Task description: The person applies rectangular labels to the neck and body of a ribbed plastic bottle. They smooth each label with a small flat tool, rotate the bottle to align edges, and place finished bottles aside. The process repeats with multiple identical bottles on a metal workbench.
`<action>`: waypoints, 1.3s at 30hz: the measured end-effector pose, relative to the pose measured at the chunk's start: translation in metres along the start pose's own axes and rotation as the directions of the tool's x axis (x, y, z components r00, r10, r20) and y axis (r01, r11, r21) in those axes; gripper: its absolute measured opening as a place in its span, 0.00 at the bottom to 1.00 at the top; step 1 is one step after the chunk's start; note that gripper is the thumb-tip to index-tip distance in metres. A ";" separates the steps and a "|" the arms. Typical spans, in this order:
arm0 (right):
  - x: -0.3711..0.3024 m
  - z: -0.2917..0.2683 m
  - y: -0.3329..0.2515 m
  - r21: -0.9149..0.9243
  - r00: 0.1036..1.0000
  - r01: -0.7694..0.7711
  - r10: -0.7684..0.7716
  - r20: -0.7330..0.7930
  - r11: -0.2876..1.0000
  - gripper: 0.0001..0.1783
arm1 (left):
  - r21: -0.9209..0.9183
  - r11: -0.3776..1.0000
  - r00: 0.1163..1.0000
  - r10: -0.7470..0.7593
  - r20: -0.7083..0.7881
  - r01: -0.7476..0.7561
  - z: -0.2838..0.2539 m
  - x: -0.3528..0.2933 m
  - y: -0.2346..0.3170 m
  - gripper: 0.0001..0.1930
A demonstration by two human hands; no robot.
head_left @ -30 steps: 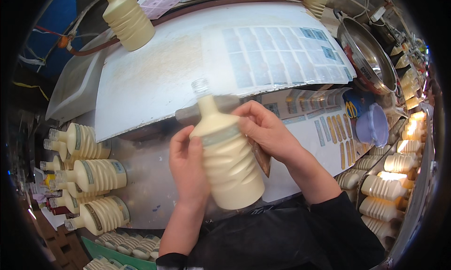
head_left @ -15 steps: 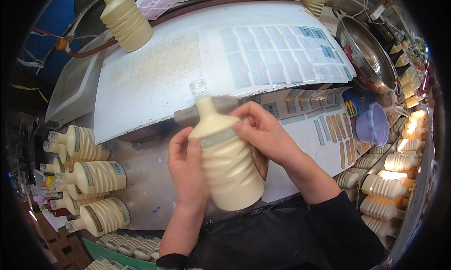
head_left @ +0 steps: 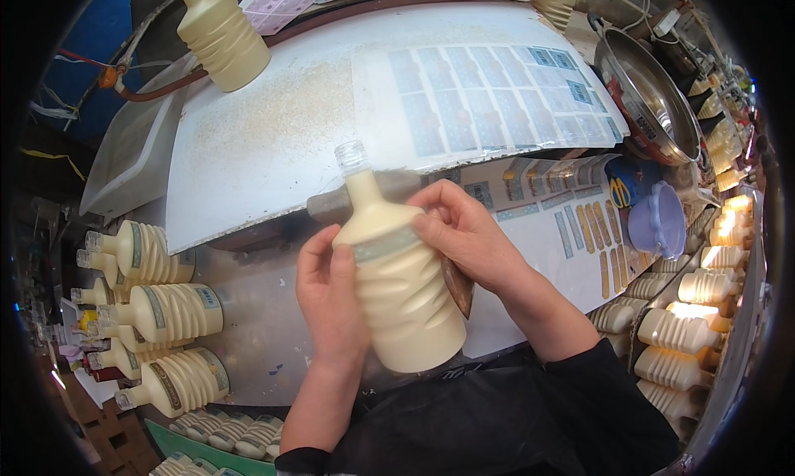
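Note:
A cream-coloured bottle [head_left: 406,310] with a clear threaded neck and wavy ridged sides leans back between my hands, its neck away from me. Around its shoulder lies a grey-green label strip [head_left: 383,246]. My left hand [head_left: 331,290] is closed against the bottle's left side, thumb at the strip's left end. My right hand [head_left: 468,236] grips the right shoulder, thumb pressed on the strip's right end and fingers curled behind. What the hidden fingertips touch cannot be seen. Beside the bottle, below my right hand, shows a brown pointed object [head_left: 459,290] of unclear kind.
Sheets of labels [head_left: 497,99] lie on the white board [head_left: 265,145] ahead. Cut strips [head_left: 592,228], yellow-handled scissors [head_left: 619,192], a lilac bucket [head_left: 657,219] and a metal pan [head_left: 650,95] are rightward. Labelled bottles [head_left: 178,310] lie left; another bottle [head_left: 224,41] stands far left.
Almost nothing differs. Both hands keep the same grip on the bottle and label strip; the view has shifted very slightly.

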State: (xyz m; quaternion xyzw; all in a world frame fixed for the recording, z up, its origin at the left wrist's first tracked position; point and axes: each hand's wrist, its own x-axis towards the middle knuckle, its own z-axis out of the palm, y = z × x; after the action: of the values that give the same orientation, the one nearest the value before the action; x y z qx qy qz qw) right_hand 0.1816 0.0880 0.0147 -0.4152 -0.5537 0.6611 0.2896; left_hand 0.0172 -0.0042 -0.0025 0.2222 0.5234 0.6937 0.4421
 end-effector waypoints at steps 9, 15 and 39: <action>-0.001 -0.001 -0.001 -0.023 1.000 0.000 0.001 0.006 1.000 0.13 | -0.015 1.000 1.000 0.006 -0.001 -0.006 0.003 -0.002 0.002 0.12; 0.000 -0.009 -0.002 -0.040 0.997 0.031 -0.034 -0.067 0.999 0.12 | -0.012 1.000 0.999 -0.028 0.019 0.029 0.004 -0.001 0.002 0.14; 0.022 -0.005 -0.013 -0.487 0.851 0.381 -0.504 -0.148 0.786 0.23 | -0.050 0.996 0.994 -0.062 0.090 0.067 0.000 -0.003 0.002 0.19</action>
State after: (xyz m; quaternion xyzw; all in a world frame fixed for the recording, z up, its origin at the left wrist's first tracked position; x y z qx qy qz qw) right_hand 0.1743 0.1124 0.0219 -0.4127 -0.7261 0.3678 0.4089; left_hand 0.0181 -0.0063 -0.0003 0.2236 0.4916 0.6823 0.4927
